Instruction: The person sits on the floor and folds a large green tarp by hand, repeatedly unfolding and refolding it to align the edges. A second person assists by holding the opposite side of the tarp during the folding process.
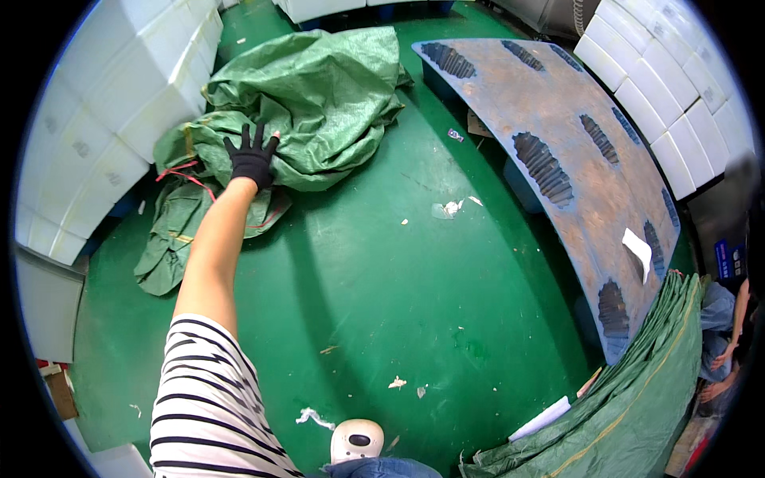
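Observation:
My left hand (253, 160), in a black knit glove with a bare thumb tip, stretches forward with its fingers spread. It is over a large crumpled green woven plastic sack (334, 89) on the floor, palm down and holding nothing. Whether the palm touches the sack is hard to tell. Close to my wrist, a red string (186, 173) trails across the sack's gathered left part. A flatter stretch of green woven material (164, 257) lies under my forearm. My right hand is out of view.
A worn blue plastic pallet (496, 95) stands at right, bearing a white scrap (638, 254). White foam boxes (119, 113) are stacked left, more (663, 89) right. Folded green woven sacks (627, 388) lie lower right, near another person's hands (717, 382). Litter (448, 208) dots the green floor (388, 287).

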Demonstrator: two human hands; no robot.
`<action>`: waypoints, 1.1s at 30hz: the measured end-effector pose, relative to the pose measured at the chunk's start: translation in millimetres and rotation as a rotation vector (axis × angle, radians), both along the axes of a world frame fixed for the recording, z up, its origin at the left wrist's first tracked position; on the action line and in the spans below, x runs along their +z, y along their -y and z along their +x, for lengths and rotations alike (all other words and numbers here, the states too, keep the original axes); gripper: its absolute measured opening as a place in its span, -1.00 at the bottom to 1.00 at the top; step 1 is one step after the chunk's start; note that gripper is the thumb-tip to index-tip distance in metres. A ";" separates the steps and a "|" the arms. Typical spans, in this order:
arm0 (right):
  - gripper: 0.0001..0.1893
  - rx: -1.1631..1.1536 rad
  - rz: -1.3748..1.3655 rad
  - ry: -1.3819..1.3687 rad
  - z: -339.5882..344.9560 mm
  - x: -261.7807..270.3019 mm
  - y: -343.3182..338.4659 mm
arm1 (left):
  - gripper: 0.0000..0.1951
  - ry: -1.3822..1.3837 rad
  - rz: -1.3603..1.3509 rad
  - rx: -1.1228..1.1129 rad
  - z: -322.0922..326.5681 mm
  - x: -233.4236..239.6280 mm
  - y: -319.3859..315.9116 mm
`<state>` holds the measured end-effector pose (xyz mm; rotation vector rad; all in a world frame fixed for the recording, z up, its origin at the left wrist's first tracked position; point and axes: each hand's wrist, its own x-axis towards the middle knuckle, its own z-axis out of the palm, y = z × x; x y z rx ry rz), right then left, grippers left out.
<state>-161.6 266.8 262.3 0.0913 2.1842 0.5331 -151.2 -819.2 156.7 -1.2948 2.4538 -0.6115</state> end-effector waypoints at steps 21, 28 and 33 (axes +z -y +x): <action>-0.33 0.721 -0.743 -0.214 -79.2 -202.1 597.9 | -0.39 -1.001 0.372 -0.452 182.9 19.9 -311.0; -0.88 0.531 -1.271 -0.456 -117.6 -149.8 510.2 | -0.31 -1.234 0.616 0.396 282.6 -82.9 -224.7; -0.91 0.025 -1.892 -0.723 -204.0 86.5 437.7 | -0.55 -1.923 1.019 0.065 132.1 58.1 -287.1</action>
